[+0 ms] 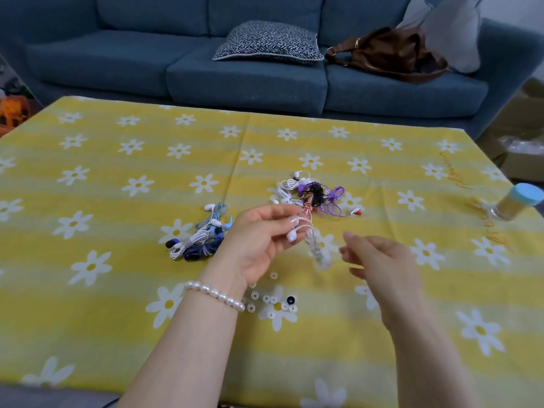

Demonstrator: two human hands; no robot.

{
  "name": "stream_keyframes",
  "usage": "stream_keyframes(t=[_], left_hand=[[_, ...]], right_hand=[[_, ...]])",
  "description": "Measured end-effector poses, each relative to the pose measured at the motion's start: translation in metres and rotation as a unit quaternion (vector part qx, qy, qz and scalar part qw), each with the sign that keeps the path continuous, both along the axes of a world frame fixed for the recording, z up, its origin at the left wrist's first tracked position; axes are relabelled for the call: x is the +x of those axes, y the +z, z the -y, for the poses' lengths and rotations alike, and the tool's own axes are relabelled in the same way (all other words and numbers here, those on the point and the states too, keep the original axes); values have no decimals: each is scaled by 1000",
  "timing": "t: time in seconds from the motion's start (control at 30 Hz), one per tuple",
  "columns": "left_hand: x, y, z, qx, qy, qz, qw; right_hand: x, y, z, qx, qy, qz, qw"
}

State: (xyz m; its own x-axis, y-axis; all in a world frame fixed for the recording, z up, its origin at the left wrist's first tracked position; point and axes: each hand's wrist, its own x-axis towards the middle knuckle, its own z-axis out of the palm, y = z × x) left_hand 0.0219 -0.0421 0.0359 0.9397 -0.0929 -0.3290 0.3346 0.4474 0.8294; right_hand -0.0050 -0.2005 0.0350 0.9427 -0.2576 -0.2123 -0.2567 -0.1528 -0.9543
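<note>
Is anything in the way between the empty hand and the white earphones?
No, nothing visible. The left hand pinches the white earphones, and the right hand is open beside them, with only tablecloth in the gap. The loose ear tips lie nearer the person.

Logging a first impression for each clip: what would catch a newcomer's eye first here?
The left hand, raised mid-frame over the yellow daisy tablecloth, pinches a white earphone set while the right hand hovers open beside it. Behind lie a purple-and-red earphone tangle at centre and a blue-and-white earphone pile further left, with loose ear tips scattered by the left wrist.
</note>
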Motion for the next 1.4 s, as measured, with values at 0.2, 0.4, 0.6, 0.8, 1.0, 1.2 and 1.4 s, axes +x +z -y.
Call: stream_keyframes(t=[0.2, 0.4, 0.6, 0.8, 1.0, 1.2, 1.4], left_hand=[[-7, 2, 9, 18, -60, 30, 998], [-9, 5, 9, 20, -73, 40, 996], [-9, 4, 5, 70, -57, 52, 995], [-7, 2, 0, 75, -63, 45, 994], [-5, 0, -5, 85, -34, 31, 995], [-2, -4, -19, 144, -6, -8, 989], [5, -32, -37, 591, -77, -25, 803]], right_hand=[[-1, 3, -8, 36, 99, 41, 994], [2, 7, -15, 71, 179, 60, 979], [9, 1, -21, 79, 148, 36, 985], [11, 0, -21, 49, 152, 24, 987], [17, -7, -23, -27, 146, 31, 988], [18, -6, -28, 50, 114, 78, 989], [19, -3, -23, 118, 94, 86, 985]])
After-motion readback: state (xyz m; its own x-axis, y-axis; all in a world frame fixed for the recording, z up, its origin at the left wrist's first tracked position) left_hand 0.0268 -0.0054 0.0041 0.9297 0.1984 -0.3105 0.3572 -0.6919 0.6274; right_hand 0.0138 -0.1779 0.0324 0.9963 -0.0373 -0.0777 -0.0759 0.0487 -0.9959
